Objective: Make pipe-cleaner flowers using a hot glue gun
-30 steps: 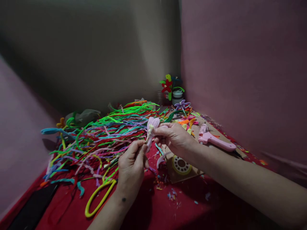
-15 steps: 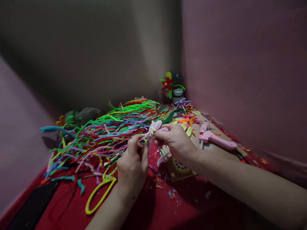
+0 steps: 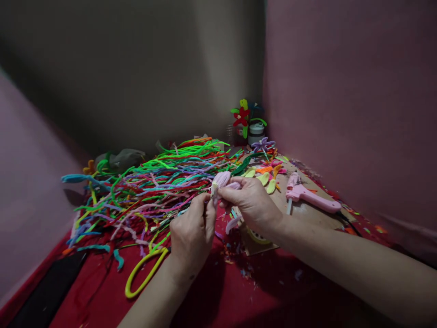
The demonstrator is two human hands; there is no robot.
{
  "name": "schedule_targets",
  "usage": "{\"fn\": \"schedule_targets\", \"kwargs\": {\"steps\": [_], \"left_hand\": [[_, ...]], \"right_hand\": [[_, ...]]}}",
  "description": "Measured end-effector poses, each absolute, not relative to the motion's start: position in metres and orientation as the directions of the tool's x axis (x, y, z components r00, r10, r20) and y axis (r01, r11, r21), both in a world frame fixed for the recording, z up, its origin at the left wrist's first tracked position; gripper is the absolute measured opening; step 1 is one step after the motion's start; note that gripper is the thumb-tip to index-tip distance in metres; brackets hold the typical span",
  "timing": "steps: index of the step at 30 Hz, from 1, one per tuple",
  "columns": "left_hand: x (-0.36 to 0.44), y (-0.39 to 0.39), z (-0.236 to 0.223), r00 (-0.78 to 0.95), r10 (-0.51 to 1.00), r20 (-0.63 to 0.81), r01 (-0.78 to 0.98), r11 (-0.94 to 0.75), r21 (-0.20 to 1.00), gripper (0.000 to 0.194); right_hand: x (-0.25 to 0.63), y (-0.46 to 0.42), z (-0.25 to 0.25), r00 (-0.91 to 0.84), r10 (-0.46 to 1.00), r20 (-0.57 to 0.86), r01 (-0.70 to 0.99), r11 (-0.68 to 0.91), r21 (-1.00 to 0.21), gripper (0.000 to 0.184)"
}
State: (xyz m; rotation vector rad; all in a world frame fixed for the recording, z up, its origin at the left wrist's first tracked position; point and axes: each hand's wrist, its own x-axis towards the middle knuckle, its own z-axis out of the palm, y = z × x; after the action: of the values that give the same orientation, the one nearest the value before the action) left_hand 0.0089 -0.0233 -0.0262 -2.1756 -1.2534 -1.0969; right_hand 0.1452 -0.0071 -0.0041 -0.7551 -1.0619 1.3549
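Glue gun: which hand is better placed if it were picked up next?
Probably the right hand: the glue gun lies near its wrist, while the left hand is farther off. Both hold the petals, so the right would likely need to let go first.

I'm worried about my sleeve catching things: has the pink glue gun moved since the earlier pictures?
No. The pink glue gun keeps its place against the purple flower; both drift slightly right and up together in view, suggesting camera movement.
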Motion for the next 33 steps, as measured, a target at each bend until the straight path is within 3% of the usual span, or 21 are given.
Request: {"fn": "schedule_targets", "kwargs": {"steps": [7, 12, 16, 18, 24, 30, 33], "left_hand": [[0.008, -0.024, -0.025, 0.194, 0.625, 0.756, 0.862, -0.477, 0.173, 0.015], [0.006, -0.023, -0.015, -0.02, 0.748, 0.664, 0.756, -0.423, 0.499, 0.015], [0.009, -0.025, -0.005, -0.095, 0.888, 0.449, 0.436, -0.369, 0.821, 0.014], [0.01, -0.023, -0.001, -0.093, 0.933, 0.347, 0.266, -0.312, 0.912, 0.011], [0.008, -0.014, -0.003, -0.056, 0.994, 0.094, -0.167, -0.103, 0.981, 0.018], [0.014, -0.018, -0.007, 0.04, 0.999, -0.008, -0.18, 0.015, 0.984, 0.03], [0.011, -0.015, 0.0, -0.056, 0.998, 0.034, -0.197, -0.044, 0.979, 0.029]], "right_hand": [[0.148, -0.007, -0.004, -0.133, 0.991, 0.009, -0.463, -0.054, -0.885, 0.005], [0.156, -0.005, -0.006, -0.099, 0.995, -0.029, -0.432, -0.069, -0.899, 0.008], [0.159, -0.001, -0.011, -0.131, 0.991, 0.002, -0.446, -0.057, -0.893, 0.007], [0.16, 0.001, -0.014, -0.174, 0.985, 0.003, -0.461, -0.079, -0.884, 0.008], [0.161, 0.003, -0.022, -0.294, 0.954, 0.057, -0.489, -0.099, -0.867, 0.001], [0.16, 0.002, -0.021, -0.34, 0.94, 0.025, -0.493, -0.156, -0.856, 0.008], [0.165, 0.004, -0.018, -0.28, 0.96, -0.018, -0.481, -0.157, -0.862, 0.006]]}}
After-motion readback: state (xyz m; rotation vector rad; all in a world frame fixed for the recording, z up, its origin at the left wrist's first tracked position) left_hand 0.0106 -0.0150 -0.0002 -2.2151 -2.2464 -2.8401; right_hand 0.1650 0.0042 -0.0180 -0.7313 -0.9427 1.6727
